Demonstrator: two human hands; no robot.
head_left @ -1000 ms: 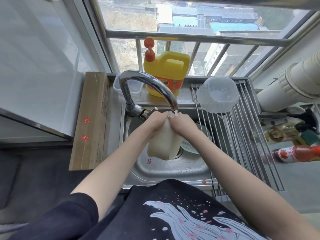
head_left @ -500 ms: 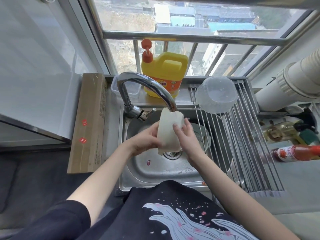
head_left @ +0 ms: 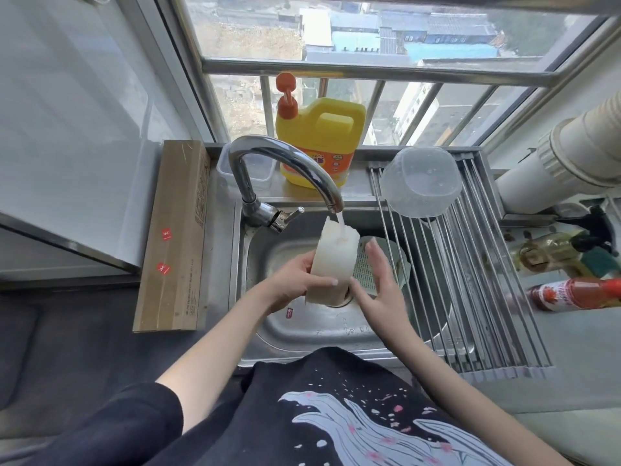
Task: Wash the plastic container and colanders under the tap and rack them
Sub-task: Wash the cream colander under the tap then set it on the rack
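My left hand [head_left: 295, 284] grips a white, milky plastic colander [head_left: 331, 264], held on edge over the steel sink [head_left: 268, 317]. Water from the chrome tap [head_left: 285, 169] runs onto its upper rim. My right hand [head_left: 379, 280] hangs just right of it, fingers straight and spread, holding nothing. Behind that hand a pale green colander [head_left: 383, 260] leans inside the sink, partly hidden. A clear plastic container [head_left: 420, 179] lies upside down at the far end of the roll-up drying rack [head_left: 477, 280].
A yellow detergent jug [head_left: 322, 142] and a small clear box [head_left: 258, 166] stand on the sill behind the tap. A long cardboard box [head_left: 174, 237] lies left of the sink. A red sauce bottle [head_left: 578, 294] and other bottles [head_left: 551, 253] sit right of the rack.
The colander rose from low in the sink up under the tap and turned on edge. My right hand has let go of it and spread open beside it.
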